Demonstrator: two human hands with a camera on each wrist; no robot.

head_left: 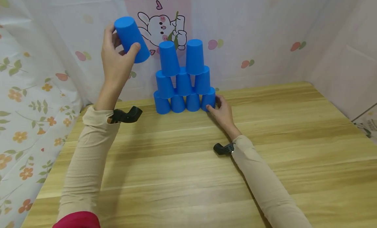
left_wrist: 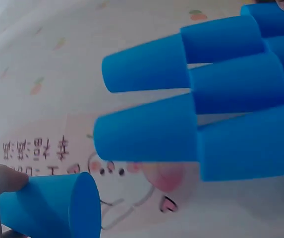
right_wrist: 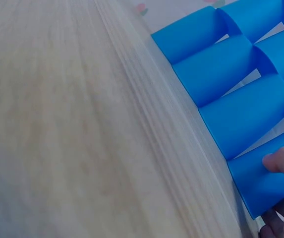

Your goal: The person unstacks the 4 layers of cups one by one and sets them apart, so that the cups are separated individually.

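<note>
My left hand (head_left: 117,62) grips a blue plastic cup (head_left: 133,41), bottom up and tilted, in the air left of a cup pyramid. The same held cup (left_wrist: 47,206) shows at the lower left of the left wrist view, its rim facing the stack. The pyramid of upside-down blue cups (head_left: 184,82) has several in its bottom row, three in the middle row and two on top, set slightly apart. Low on the right, my right hand (head_left: 224,111) holds the rightmost bottom cup (head_left: 208,100) between thumb and fingers; that cup (right_wrist: 260,181) stands on the table.
The stack stands near the back edge of a wood-grain table (head_left: 176,162). Behind it hangs a white printed curtain (head_left: 235,34) with a cartoon rabbit and fruit. A flowered curtain (head_left: 29,123) hangs along the left side. Each wrist carries a black camera mount (head_left: 126,115).
</note>
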